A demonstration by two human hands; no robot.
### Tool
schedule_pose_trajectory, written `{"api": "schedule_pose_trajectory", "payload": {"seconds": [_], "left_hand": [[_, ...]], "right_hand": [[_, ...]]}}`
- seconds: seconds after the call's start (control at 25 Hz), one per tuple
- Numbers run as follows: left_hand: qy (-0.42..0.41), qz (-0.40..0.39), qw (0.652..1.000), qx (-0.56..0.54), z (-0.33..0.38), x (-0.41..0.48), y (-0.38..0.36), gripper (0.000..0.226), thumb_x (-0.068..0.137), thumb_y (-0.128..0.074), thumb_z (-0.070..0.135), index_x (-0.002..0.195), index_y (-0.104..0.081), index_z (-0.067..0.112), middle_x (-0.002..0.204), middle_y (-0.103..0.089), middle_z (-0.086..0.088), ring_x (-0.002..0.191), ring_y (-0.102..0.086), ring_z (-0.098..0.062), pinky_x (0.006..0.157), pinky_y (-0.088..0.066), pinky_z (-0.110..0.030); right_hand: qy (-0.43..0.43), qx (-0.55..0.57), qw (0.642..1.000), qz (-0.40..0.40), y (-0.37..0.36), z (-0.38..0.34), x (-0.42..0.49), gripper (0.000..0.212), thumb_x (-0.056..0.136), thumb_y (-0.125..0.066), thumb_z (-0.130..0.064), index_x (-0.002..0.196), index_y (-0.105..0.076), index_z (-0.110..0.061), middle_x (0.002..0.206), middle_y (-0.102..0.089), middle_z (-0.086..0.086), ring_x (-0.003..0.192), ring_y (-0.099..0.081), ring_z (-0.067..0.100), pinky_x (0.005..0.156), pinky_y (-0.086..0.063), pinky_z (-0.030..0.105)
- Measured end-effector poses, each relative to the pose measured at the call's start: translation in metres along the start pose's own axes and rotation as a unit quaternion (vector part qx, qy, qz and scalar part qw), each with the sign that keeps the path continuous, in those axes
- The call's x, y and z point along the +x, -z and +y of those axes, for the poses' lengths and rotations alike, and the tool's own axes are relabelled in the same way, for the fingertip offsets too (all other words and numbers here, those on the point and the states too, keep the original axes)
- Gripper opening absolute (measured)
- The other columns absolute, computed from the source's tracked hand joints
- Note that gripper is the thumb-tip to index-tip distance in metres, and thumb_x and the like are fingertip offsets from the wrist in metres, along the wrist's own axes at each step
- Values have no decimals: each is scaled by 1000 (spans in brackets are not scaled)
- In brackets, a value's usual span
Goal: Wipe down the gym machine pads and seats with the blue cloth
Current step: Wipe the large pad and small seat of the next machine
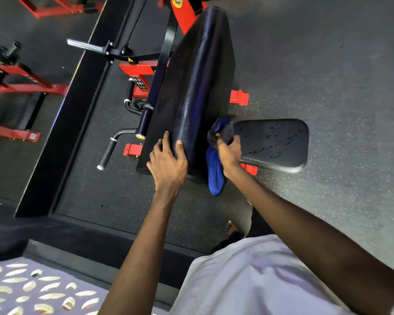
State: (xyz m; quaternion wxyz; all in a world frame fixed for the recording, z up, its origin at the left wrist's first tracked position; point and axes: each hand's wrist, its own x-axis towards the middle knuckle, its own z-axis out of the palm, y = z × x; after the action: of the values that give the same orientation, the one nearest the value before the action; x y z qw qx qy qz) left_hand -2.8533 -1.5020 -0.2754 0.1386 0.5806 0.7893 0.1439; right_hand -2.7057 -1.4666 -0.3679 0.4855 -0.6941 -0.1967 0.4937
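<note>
Both hands are out ahead of the body and apart, one on each side of the near end of the back pad [198, 83]. Left hand [167, 160]: fingers curled over the pad's left edge, thumb lying on its top face, clamped on and apparently bracing it. Right hand [229, 153]: gripping the blue cloth [215, 171], which is bunched in the fist and pressed against the pad's right flank, with a loose tail hanging down below the wrist. The cloth sits in the gap between back pad and seat [273, 142], touching the pad. I cannot tell whether it touches the seat. The pad's long axis runs straight away from the person, from the near end under the hands to the far end by the red frame [184, 17]. Judgement: any next stroke along the pad goes outward along that axis, away from the body. The seat lies to the right, just beside the right hand and well apart from the left, so the cloth hand is the nearer one for it. The seat surface shows dark specks and looks not yet wiped. The floor [316, 64] beyond is dark and flecked.
</note>
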Motion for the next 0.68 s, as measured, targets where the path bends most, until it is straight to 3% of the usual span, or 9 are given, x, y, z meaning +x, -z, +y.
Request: {"api": "schedule_pose_trajectory", "payload": {"seconds": [0.04, 0.12, 0.16, 0.24, 0.36, 0.44, 0.48, 0.56, 0.68], "left_hand": [[2, 0, 1000, -2, 0, 0, 0, 68, 96, -25, 59, 153, -40, 26, 149, -49, -12, 131, -47, -37, 105, -34, -56], [3, -1, 1000, -11, 0, -1, 1, 67, 96, -26, 59, 154, -39, 26, 150, -49, -11, 133, -46, -36, 106, -33, -56], [4, 0, 1000, -15, 0, -1, 2, 68, 96, -26, 59, 154, -40, 26, 150, -49, -11, 133, -46, -35, 107, -33, -57], [5, 4, 1000, -18, 1, -2, 1, 68, 96, -26, 59, 153, -40, 26, 150, -49, -11, 133, -46, -35, 106, -33, -57], [10, 11, 1000, -18, 2, -1, 0, 68, 95, -27, 59, 153, -42, 26, 149, -50, -11, 133, -46, -35, 106, -34, -57], [10, 18, 1000, -20, 2, -2, -1, 70, 94, -25, 61, 152, -43, 26, 147, -51, -10, 132, -48, -35, 105, -35, -56], [11, 20, 1000, -20, 2, -1, -1, 70, 94, -25, 61, 151, -44, 26, 147, -52, -10, 131, -48, -35, 105, -36, -56], [14, 22, 999, -25, 2, -1, -2, 69, 94, -26, 60, 151, -44, 26, 147, -52, -11, 132, -48, -35, 106, -35, -57], [12, 22, 999, -32, 3, -2, -1, 66, 96, -29, 58, 152, -43, 26, 149, -50, -11, 134, -46, -35, 106, -34, -58]], "right_hand": [[-60, 67, 995, 33, 2, -9, 12, 32, 95, -66, -25, 119, -50, -12, 114, -64, 7, 101, -61, 21, 92, -48, 32], [-176, 242, 950, 90, 6, -31, 32, 31, 102, -50, -31, 128, -47, -14, 128, -61, 10, 112, -61, 26, 104, -48, 39], [-228, 298, 923, 90, 10, -34, 40, 37, 105, -40, -36, 134, -50, -15, 127, -61, 8, 116, -60, 27, 108, -46, 42], [-295, 364, 882, 45, 18, -34, 43, 44, 105, -32, -38, 124, -63, -12, 112, -65, 8, 110, -60, 28, 110, -43, 44], [-256, 178, 948, -68, 20, -18, 27, 34, 93, -55, -36, 116, -68, -14, 122, -66, 13, 106, -64, 25, 103, -52, 41], [-139, -13, 990, -18, 22, -9, 24, 45, 87, -67, -27, 128, -56, -12, 129, -54, 11, 105, -61, 22, 96, -55, 37], [-90, -46, 995, -7, 22, -8, 25, 52, 88, -69, -23, 134, -48, -13, 127, -53, 8, 103, -59, 19, 96, -53, 34], [-87, -19, 994, -58, 20, -15, 25, 65, 89, -65, -30, 147, -38, -21, 133, -59, 3, 112, -61, 17, 103, -50, 35], [-115, -12, 980, -165, 23, -16, 25, 75, 78, -71, -47, 144, -44, -25, 138, -58, -4, 123, -57, 14, 108, -44, 39]]}}
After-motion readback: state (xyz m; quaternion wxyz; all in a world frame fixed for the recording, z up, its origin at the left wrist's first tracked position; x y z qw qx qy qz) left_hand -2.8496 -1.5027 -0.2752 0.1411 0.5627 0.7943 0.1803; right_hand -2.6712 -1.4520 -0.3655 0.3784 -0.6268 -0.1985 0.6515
